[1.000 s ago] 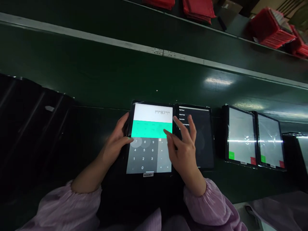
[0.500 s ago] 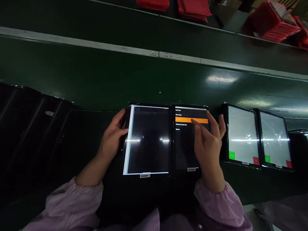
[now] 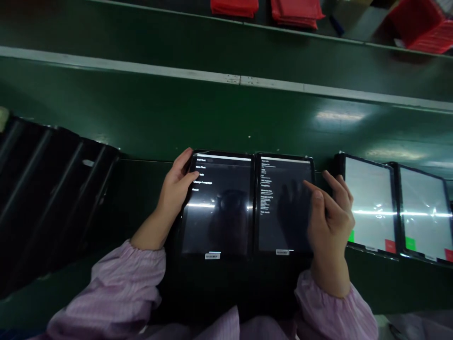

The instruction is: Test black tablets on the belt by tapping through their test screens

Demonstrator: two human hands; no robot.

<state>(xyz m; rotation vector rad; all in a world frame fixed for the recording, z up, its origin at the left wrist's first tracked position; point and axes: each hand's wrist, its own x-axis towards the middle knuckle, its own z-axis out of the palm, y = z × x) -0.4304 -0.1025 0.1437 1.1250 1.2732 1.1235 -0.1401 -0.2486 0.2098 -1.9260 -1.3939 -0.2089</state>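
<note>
Two dark tablets lie side by side in front of me. On the left tablet (image 3: 217, 212) a short menu shows, and my left hand (image 3: 175, 189) grips its left edge, thumb over the screen at the third menu line, fingers around the upper corner. Small lines of text fill the left part of the right tablet's screen (image 3: 279, 226). My right hand (image 3: 332, 222) hovers by that tablet's right edge, index finger extended over the screen, the other fingers loosely apart and holding nothing. Each tablet has a small barcode label at its bottom edge.
Two more tablets, a nearer one (image 3: 370, 198) and a farther one (image 3: 423, 208), show white screens with green and red squares. Several dark panels (image 3: 46, 189) lean at left. Red packets (image 3: 295, 12) and a red stack (image 3: 421, 26) lie on the back shelf.
The left tablet's screen has gone from a mostly blank page to the menu, the right one from a menu to text lines. My right hand has drawn back rightward; my left thumb is on the screen.
</note>
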